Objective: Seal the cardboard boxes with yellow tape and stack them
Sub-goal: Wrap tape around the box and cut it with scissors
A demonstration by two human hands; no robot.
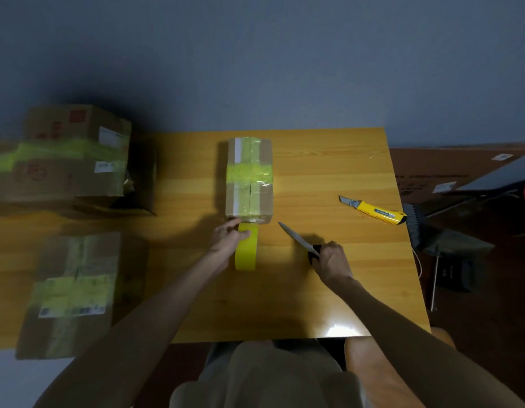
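Wooden counter (329,290): the middle box (249,178) is taped, its strip seemingly uncut; left fingers (243,235) clamp the tape roll (246,254), right fingers (324,251) clamp a knife (296,238). Stacking remains.

We find open table (329,293) right of the box (249,178) — just a yellow cutter (373,209) there. In front, tape roll (246,257) and knife (296,238) block; leftward, stacked boxes (67,160) crowd the way.

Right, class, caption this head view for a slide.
Left hand holds the yellow tape roll at the cardboard box; right hand grips a knife.
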